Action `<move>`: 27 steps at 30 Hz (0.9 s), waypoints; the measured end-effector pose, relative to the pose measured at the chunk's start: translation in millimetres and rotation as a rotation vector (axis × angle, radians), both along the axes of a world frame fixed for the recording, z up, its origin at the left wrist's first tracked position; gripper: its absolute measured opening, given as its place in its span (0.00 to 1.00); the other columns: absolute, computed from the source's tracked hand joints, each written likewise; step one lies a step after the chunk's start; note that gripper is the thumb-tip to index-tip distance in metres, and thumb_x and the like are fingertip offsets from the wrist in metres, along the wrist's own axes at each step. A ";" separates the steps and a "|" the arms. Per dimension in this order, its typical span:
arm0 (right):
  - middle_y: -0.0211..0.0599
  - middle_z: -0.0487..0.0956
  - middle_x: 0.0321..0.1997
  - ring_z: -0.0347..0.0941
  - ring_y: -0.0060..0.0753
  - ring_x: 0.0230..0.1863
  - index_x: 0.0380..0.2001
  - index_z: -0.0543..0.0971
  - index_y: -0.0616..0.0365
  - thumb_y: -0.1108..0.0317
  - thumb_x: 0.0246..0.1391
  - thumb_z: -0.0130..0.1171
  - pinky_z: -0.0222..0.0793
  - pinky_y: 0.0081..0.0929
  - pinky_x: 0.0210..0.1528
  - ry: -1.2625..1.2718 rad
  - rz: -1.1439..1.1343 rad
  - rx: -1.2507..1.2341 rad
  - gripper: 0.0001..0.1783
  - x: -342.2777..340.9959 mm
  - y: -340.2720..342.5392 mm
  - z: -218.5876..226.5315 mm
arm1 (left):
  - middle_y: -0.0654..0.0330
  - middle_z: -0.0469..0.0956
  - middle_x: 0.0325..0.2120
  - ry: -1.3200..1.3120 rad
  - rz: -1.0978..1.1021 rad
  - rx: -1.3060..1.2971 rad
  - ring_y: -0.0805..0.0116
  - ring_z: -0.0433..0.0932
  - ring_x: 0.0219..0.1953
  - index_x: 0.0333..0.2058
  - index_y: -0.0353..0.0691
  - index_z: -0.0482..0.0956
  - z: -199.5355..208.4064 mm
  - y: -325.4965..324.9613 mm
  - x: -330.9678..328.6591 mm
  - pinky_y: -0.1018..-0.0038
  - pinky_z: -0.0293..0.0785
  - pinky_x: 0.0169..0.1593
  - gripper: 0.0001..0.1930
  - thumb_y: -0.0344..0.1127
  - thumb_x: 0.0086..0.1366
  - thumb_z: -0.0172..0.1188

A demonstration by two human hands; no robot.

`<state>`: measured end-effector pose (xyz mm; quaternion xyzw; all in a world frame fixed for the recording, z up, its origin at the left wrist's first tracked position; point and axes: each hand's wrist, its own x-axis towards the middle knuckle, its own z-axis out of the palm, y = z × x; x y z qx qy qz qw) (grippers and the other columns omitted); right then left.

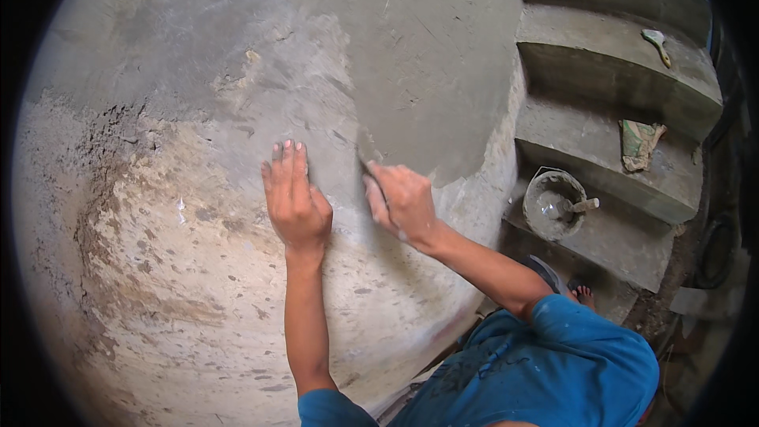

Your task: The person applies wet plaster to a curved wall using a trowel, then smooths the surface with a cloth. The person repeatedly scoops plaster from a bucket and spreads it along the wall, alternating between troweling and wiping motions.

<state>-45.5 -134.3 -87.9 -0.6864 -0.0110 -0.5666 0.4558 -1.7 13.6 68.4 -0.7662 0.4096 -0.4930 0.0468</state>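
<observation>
My left hand [298,207] lies flat against the wall [198,245], fingers stretched upward and holding nothing. To its right, my right hand [405,204] is closed round a thin flat plastering tool [363,160], seen nearly edge-on; its exact shape is mostly hidden by my fingers. The tool's edge meets the wall by the lower left border of a smooth, darker grey patch of plaster [435,71]. Lighter, thinly smeared grey surrounds my left fingertips. Below both hands the wall is pale, stained and pitted.
Concrete stairs [585,122] climb along the right. On a lower step stands a bucket [555,225] with grey mix and a handled tool [583,205] in it. A crumpled packet [639,146] and a paintbrush [656,46] lie on higher steps. My sandalled foot [583,294] shows below the bucket.
</observation>
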 end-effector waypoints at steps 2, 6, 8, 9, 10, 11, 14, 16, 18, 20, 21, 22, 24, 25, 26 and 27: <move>0.47 0.84 0.28 0.79 0.41 0.26 0.45 0.85 0.68 0.71 0.60 0.65 0.75 0.39 0.31 -0.035 -0.025 -0.030 0.13 -13.9 -11.6 10.9 | 0.48 0.80 0.63 0.009 -0.020 -0.006 0.46 0.74 0.70 0.61 0.32 0.81 0.5 1.8 -0.6 0.45 0.62 0.76 0.31 0.24 0.57 0.49; 0.45 0.84 0.28 0.78 0.43 0.26 0.46 0.85 0.67 0.72 0.57 0.65 0.74 0.38 0.32 0.042 -0.260 0.041 0.15 -15.8 -39.1 22.8 | 0.47 0.81 0.62 0.004 -0.027 0.003 0.46 0.75 0.69 0.61 0.31 0.81 1.8 1.5 0.4 0.45 0.62 0.76 0.31 0.25 0.57 0.49; 0.44 0.83 0.28 0.77 0.42 0.25 0.47 0.84 0.67 0.73 0.56 0.66 0.74 0.39 0.31 0.090 -0.286 0.006 0.16 -13.7 -34.1 26.1 | 0.47 0.81 0.62 -0.006 0.000 -0.003 0.46 0.75 0.69 0.61 0.32 0.81 -0.1 0.7 -1.2 0.45 0.62 0.76 0.31 0.25 0.57 0.49; 0.44 0.83 0.28 0.77 0.42 0.25 0.48 0.84 0.67 0.73 0.55 0.66 0.74 0.40 0.31 0.082 -0.263 -0.049 0.17 -14.1 -26.3 27.2 | 0.47 0.81 0.62 -0.020 0.005 0.007 0.46 0.75 0.69 0.61 0.32 0.81 -0.2 -0.8 -0.7 0.45 0.62 0.75 0.31 0.25 0.57 0.49; 0.44 0.82 0.28 0.77 0.42 0.24 0.48 0.84 0.67 0.73 0.54 0.66 0.74 0.40 0.30 0.143 -0.236 -0.061 0.17 -15.9 -15.9 27.3 | 0.47 0.81 0.62 -0.020 -0.011 0.002 0.46 0.75 0.69 0.61 0.32 0.81 -0.3 -1.8 -0.7 0.45 0.63 0.75 0.31 0.25 0.57 0.49; 0.44 0.82 0.28 0.76 0.42 0.24 0.48 0.84 0.67 0.73 0.53 0.66 0.74 0.40 0.29 0.006 -0.170 -0.103 0.18 -19.3 -4.2 26.0 | 0.47 0.81 0.62 -0.030 -0.031 -0.004 0.46 0.76 0.68 0.61 0.32 0.81 -0.1 -2.7 -0.6 0.46 0.63 0.75 0.31 0.25 0.57 0.49; 0.43 0.79 0.26 0.75 0.41 0.25 0.51 0.83 0.68 0.73 0.53 0.66 0.72 0.40 0.28 -0.228 0.038 -0.267 0.20 -35.5 20.8 8.5 | 0.47 0.81 0.62 -0.017 -0.042 -0.008 0.45 0.76 0.68 0.61 0.32 0.81 1.4 -1.7 -1.0 0.46 0.63 0.75 0.31 0.24 0.57 0.49; 0.43 0.80 0.27 0.75 0.41 0.25 0.49 0.84 0.66 0.73 0.53 0.66 0.72 0.39 0.28 -0.085 -0.029 -0.152 0.19 -41.6 9.4 -16.9 | 0.47 0.81 0.62 -0.007 -0.044 0.007 0.46 0.76 0.68 0.61 0.32 0.82 3.0 2.3 -2.7 0.46 0.63 0.75 0.31 0.23 0.57 0.49; 0.42 0.81 0.28 0.76 0.39 0.26 0.46 0.86 0.60 0.71 0.54 0.68 0.71 0.37 0.28 -0.005 -0.193 -0.095 0.15 -35.3 -31.5 -54.3 | 0.48 0.81 0.62 -0.013 -0.036 0.005 0.46 0.76 0.68 0.61 0.32 0.82 3.3 6.7 -3.8 0.46 0.64 0.75 0.31 0.22 0.57 0.49; 0.51 0.84 0.27 0.81 0.50 0.26 0.35 0.86 0.58 0.66 0.61 0.67 0.75 0.42 0.31 0.180 -0.286 0.290 0.07 -17.8 -86.5 -97.6 | 0.48 0.81 0.62 -0.002 -0.051 -0.001 0.46 0.76 0.68 0.60 0.32 0.82 2.3 9.4 -4.8 0.47 0.64 0.75 0.31 0.22 0.56 0.50; 0.58 0.84 0.30 0.84 0.59 0.31 0.37 0.87 0.62 0.59 0.62 0.66 0.78 0.49 0.35 0.365 -0.424 0.331 0.15 -7.3 -110.7 -118.6 | 0.48 0.81 0.62 0.005 -0.041 -0.008 0.46 0.76 0.68 0.60 0.32 0.82 1.8 9.9 -5.5 0.47 0.64 0.75 0.31 0.22 0.56 0.50; 0.60 0.84 0.30 0.83 0.61 0.32 0.36 0.87 0.63 0.58 0.62 0.65 0.77 0.52 0.36 0.557 -0.432 0.396 0.16 2.8 -128.5 -137.5 | 0.48 0.81 0.62 -0.004 -0.033 0.002 0.46 0.76 0.68 0.60 0.32 0.82 1.0 9.8 -5.9 0.47 0.64 0.75 0.31 0.22 0.56 0.50; 0.62 0.84 0.30 0.83 0.66 0.34 0.34 0.86 0.64 0.57 0.63 0.62 0.77 0.57 0.38 0.737 -0.475 0.413 0.18 18.2 -139.0 -163.8 | 0.49 0.81 0.62 -0.010 0.009 0.011 0.47 0.76 0.68 0.60 0.33 0.82 -0.6 4.7 -3.6 0.47 0.64 0.75 0.31 0.22 0.56 0.51; 0.63 0.83 0.30 0.83 0.67 0.34 0.32 0.86 0.63 0.57 0.64 0.62 0.76 0.59 0.39 0.842 -0.468 0.426 0.18 22.6 -131.8 -169.4 | 0.49 0.81 0.62 -0.020 0.000 0.009 0.47 0.76 0.68 0.61 0.34 0.82 -1.1 2.3 -2.9 0.47 0.64 0.75 0.31 0.22 0.56 0.51; 0.62 0.83 0.29 0.82 0.67 0.33 0.33 0.86 0.63 0.57 0.63 0.62 0.76 0.58 0.38 0.772 -0.413 0.382 0.18 24.4 -117.5 -169.3 | 0.49 0.81 0.62 -0.027 0.010 0.009 0.48 0.76 0.69 0.61 0.34 0.82 -1.3 0.0 -2.4 0.48 0.64 0.75 0.32 0.23 0.56 0.51; 0.62 0.83 0.28 0.82 0.67 0.32 0.33 0.86 0.63 0.57 0.63 0.62 0.76 0.58 0.38 0.787 -0.367 0.397 0.17 23.6 -97.4 -163.7 | 0.50 0.81 0.62 -0.019 0.052 0.013 0.49 0.75 0.69 0.62 0.35 0.81 -1.5 -2.5 -1.6 0.48 0.64 0.75 0.32 0.23 0.56 0.51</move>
